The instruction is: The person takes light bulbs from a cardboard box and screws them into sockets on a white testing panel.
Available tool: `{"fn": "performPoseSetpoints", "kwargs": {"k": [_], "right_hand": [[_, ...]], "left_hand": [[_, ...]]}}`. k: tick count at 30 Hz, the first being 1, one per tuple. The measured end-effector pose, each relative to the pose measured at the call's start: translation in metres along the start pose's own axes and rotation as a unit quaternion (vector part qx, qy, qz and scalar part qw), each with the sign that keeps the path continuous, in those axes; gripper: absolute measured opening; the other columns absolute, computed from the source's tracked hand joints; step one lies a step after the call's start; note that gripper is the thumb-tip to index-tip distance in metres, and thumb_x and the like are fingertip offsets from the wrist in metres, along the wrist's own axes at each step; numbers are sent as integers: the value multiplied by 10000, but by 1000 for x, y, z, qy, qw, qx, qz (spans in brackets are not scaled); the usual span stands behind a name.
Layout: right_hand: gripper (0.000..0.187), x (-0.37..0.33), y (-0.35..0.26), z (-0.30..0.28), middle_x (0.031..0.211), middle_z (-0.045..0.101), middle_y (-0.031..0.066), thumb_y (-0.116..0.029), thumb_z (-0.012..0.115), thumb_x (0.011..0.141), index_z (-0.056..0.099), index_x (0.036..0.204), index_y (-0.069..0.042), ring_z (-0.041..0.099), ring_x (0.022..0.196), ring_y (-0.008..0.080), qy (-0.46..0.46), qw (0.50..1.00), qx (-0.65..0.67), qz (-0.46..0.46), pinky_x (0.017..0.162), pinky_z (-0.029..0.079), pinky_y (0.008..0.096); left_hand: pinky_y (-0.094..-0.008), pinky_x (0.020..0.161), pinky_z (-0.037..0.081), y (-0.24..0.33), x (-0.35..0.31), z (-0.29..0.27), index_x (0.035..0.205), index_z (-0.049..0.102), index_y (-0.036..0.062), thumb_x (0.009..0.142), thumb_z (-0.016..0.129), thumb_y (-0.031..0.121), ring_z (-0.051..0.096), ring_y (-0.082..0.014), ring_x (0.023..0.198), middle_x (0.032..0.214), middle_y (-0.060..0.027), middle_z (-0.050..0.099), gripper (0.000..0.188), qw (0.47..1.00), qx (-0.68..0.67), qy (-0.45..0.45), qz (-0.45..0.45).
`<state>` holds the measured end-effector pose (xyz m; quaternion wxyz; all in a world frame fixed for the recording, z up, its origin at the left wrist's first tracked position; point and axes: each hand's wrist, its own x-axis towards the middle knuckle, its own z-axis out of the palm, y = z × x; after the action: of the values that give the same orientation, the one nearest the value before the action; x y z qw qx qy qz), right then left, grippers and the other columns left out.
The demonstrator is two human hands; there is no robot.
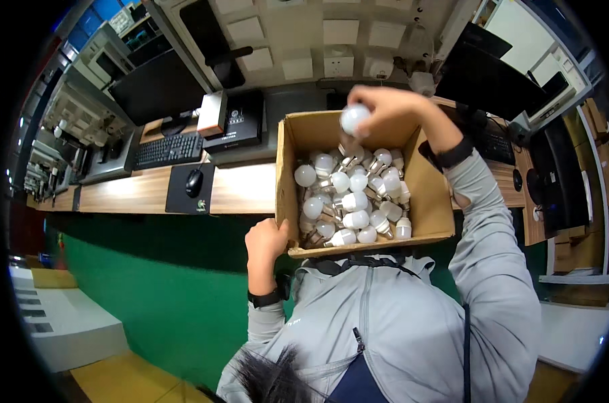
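Observation:
An open cardboard box full of white light bulbs rests at the front edge of the desk, against my body. Over the far part of the box, my right hand is closed around one light bulb, its white dome showing at my fingertips; the bulb is slightly blurred. My left hand grips the near left corner of the box, fingers bent over its edge. Below the raised bulb, the others lie jumbled at many angles, some with their metal screw bases showing.
Left of the box are a black mouse on a pad, a keyboard, a monitor and a black flat box with a small white-orange box on it. Another monitor stands right. Switch and socket panels line the back.

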<state>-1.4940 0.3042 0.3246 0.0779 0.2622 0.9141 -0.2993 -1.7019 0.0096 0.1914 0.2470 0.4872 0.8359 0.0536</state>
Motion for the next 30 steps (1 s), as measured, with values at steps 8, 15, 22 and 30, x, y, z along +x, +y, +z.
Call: {"fn": "performPoseSetpoints", "kwargs": {"k": [8, 15, 22, 30], "right_hand": [[644, 14, 52, 127, 949, 663, 206, -355, 784, 633, 602, 1080, 73, 673, 764, 307, -339, 905, -149, 208, 652, 534, 389], [614, 17, 82, 162, 937, 669, 187, -441, 749, 675, 633, 1077, 9, 656, 777, 295, -381, 888, -104, 236, 680, 524, 384], [514, -7, 58, 106, 1034, 648, 150, -359, 686, 762, 570, 1190, -99, 625, 923, 303, -81, 991, -62, 90, 798, 499, 375], [350, -123, 54, 51, 1049, 640, 136, -261, 551, 854, 576, 1158, -89, 614, 952, 287, 226, 942, -89, 233, 818, 489, 358]], "left_hand": [[-460, 730, 500, 7, 0, -1, 789, 674, -5, 845, 514, 390, 629, -399, 789, 791, -242, 639, 430, 999, 23, 20, -8], [-462, 688, 508, 7, 0, -2, 755, 672, 3, 841, 512, 387, 640, -388, 747, 769, -231, 646, 425, 999, 20, 33, -1], [-460, 687, 506, 5, 0, -1, 759, 673, 7, 850, 500, 393, 638, -387, 747, 770, -228, 647, 433, 1000, 14, 17, -3], [-464, 687, 503, 3, -5, 2, 748, 673, 12, 841, 495, 384, 636, -387, 745, 767, -224, 645, 423, 1000, 6, 21, -15]]}}
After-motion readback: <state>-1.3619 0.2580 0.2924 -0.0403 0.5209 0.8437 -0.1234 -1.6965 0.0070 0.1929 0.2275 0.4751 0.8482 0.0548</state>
